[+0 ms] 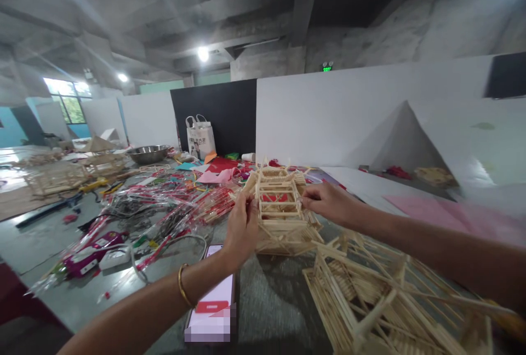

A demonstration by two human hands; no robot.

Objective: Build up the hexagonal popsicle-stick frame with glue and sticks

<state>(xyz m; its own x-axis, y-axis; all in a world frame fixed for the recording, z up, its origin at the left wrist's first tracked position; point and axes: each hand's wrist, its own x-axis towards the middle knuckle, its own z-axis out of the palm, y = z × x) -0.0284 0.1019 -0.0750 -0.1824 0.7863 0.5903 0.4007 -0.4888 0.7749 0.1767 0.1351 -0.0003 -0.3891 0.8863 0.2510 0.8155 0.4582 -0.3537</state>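
A small model building made of thin wooden sticks [279, 225] stands on the grey table in front of me, with ladder-like crossbars on its upper part. My left hand [241, 225] grips its left side, fingers bent against the frame. At the right side, my right hand [322, 200] has its fingers pinched together close to a corner post; whatever lies between the fingertips is too small to make out. Below my right forearm is a larger wooden stick structure [370, 295], partly covered by the arm.
A phone [213, 289] lies under my left wrist. Left are a purple power strip [92, 253], cables and plastic-wrapped stick bundles [213, 204]. Farther back are a metal bowl [148, 153], a white bag [201, 138], red paper [224, 165] and white partitions [329, 119].
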